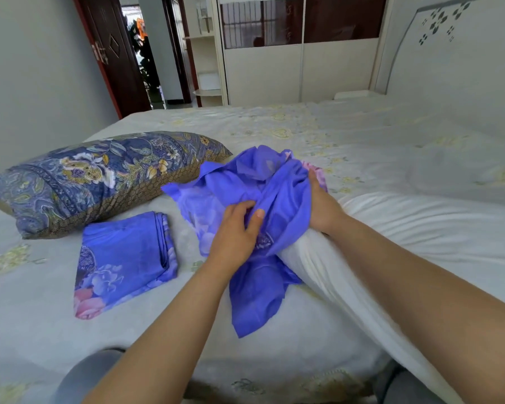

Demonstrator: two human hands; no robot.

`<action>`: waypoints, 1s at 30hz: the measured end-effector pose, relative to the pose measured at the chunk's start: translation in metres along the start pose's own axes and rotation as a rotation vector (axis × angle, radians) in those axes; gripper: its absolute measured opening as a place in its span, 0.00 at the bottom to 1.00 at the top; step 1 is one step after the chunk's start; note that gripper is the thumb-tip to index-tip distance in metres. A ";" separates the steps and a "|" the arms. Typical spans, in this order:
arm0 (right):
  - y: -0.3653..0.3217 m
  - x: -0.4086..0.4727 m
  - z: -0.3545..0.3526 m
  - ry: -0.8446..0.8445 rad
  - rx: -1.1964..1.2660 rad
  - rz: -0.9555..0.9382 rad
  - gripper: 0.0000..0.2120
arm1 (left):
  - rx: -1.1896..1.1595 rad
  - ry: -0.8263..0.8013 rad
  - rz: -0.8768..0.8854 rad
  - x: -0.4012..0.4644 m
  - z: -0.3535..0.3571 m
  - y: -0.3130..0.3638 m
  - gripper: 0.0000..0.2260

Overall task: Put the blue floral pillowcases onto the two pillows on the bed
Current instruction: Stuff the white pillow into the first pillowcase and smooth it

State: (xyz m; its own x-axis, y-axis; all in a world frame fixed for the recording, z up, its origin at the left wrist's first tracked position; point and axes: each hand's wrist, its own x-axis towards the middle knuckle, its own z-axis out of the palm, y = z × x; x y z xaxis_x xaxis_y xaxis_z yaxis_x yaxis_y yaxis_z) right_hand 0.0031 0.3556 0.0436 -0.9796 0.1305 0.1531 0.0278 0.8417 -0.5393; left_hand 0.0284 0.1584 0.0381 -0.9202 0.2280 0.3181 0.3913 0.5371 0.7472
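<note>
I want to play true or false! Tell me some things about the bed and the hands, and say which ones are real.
1. Both hands grip the bunched blue pillowcase. True: the left hand and the right hand both hold it.
2. The white pillow is fully covered. False: only its end is inside the cloth.
3. A folded pillowcase lies on the bed sheet. True.
4. The patterned pillow is on the floor. False: it lies on the bed.
5. The folded pillowcase is red. False: blue with pink flowers.
</note>
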 end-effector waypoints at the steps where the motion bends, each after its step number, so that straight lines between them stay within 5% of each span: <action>1: 0.004 -0.001 -0.003 -0.042 0.095 -0.021 0.44 | -0.015 0.058 0.022 0.002 -0.002 -0.003 0.16; 6: 0.002 -0.023 -0.050 -0.232 0.460 0.021 0.35 | 0.489 0.109 0.015 0.023 -0.017 -0.003 0.18; 11: 0.002 -0.006 -0.073 -0.080 0.067 0.113 0.33 | 0.855 0.071 0.178 0.045 -0.015 0.006 0.20; 14: 0.014 0.013 -0.062 -0.081 -0.145 0.264 0.43 | 0.666 -0.120 0.033 0.059 -0.022 -0.002 0.15; 16: 0.025 0.021 -0.052 -0.113 -0.325 0.378 0.46 | 0.575 -0.163 -0.069 0.067 -0.033 -0.012 0.20; 18: 0.029 0.020 -0.044 -0.162 -0.232 0.432 0.51 | 0.539 -0.141 -0.141 0.072 -0.043 -0.024 0.23; 22: 0.031 0.016 -0.040 -0.112 -0.138 0.231 0.29 | 0.621 -0.167 -0.248 0.077 -0.054 -0.040 0.36; 25: 0.013 0.015 -0.062 -0.062 -0.161 0.091 0.20 | 0.658 -0.366 -0.292 0.084 -0.053 -0.050 0.36; 28: -0.021 0.028 -0.101 -0.052 -0.323 -0.017 0.20 | 0.210 -0.490 -0.237 0.081 -0.050 -0.051 0.41; 30: -0.042 0.043 -0.120 0.037 -0.456 -0.095 0.20 | -0.124 -0.462 -0.318 0.078 -0.050 -0.046 0.28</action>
State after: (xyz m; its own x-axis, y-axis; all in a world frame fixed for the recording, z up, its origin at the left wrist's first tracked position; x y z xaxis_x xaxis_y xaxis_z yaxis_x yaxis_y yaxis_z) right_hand -0.0164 0.3882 0.1722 -0.9744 0.0535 0.2182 0.0315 0.9941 -0.1034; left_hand -0.0609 0.1106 0.0579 -0.8864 0.4173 -0.2004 0.0672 0.5443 0.8362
